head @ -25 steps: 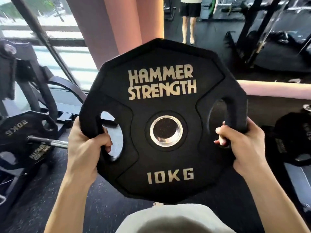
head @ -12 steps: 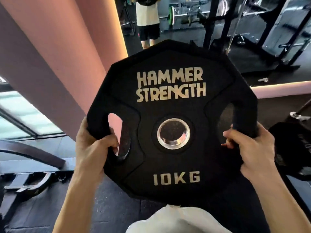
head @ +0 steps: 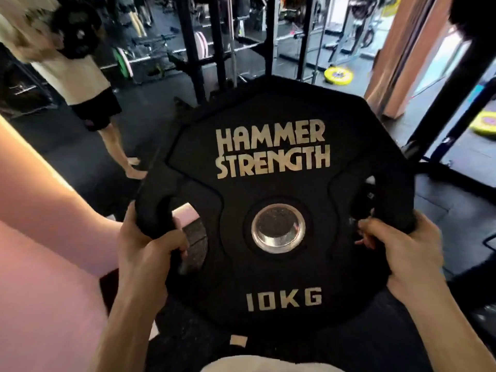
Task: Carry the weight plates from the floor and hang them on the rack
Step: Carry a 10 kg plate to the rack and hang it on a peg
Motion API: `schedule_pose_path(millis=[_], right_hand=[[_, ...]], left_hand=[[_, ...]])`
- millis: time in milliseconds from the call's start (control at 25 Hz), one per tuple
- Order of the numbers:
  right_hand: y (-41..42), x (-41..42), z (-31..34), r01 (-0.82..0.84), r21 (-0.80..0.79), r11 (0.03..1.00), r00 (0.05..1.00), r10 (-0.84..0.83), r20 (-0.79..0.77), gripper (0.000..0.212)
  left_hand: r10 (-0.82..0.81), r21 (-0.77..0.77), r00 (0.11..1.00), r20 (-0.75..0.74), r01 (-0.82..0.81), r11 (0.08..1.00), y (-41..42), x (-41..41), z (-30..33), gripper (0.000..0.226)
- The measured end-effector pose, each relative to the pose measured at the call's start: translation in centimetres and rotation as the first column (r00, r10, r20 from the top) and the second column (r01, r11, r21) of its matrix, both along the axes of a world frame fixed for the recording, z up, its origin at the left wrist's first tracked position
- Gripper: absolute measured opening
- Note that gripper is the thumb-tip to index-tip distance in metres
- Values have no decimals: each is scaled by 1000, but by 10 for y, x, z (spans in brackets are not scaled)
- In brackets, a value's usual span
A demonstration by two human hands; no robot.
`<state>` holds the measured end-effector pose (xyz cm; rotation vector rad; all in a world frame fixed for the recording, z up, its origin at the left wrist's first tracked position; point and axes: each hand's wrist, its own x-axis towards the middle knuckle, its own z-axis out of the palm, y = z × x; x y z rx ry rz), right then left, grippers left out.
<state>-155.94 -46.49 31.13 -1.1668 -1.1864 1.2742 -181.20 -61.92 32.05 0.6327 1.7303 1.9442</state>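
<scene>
From the head view, you are in the carrying step: the weight plate [head: 273, 210] is off the floor and held up in front of your chest, its printed face turned toward you, with nothing under it but dark gym floor [head: 150, 130]. Your left hand [head: 150, 253] grips the plate's left handle cut-out, fingers curled through the opening and round the rim; your right hand [head: 400, 253] grips the matching cut-out on the other side, fingertips hooked through from behind. The plate sits between your two hands and reaches up and away from them, leaning a little to your right. It is a black, many-sided rubber plate with pale lettering, "HAMMER STRENGTH" above the steel-ringed centre hole [head: 278, 229] and "10KG" below, so judge it heavy enough to want both hands until it is seated. Beyond the top edge of the plate, well ahead of your hands, stand the black uprights [head: 214, 49] of a frame; this may be the rack you are after, but the picture is blurred there and no free peg shows. The next move calls for finding a bare peg, lining the centre hole up with it and sliding the plate on squarely. Another person [head: 88, 84] stands ahead of your left hand, so give them room.
</scene>
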Motion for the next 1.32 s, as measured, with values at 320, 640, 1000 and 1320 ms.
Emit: schedule_pose_path(millis=[320, 640, 1000, 1320], right_hand=[[34, -29, 24, 449, 55, 892, 892, -445, -76, 30], [88, -23, 21, 642, 119, 758, 767, -634, -102, 25], [195, 15, -70, 670, 263, 694, 739, -659, -143, 32], [256, 42, -189, 691, 398, 603, 704, -687, -183, 27]], left_hand=[[-474, 31, 879, -47, 476, 879, 165, -74, 22, 44], [-687, 86, 720, -98, 694, 715, 304, -66, 21, 50], [-724, 197, 669, -170, 742, 640, 430, -30, -69, 47], [-717, 269, 658, -230, 751, 603, 499, 4, -191, 43]])
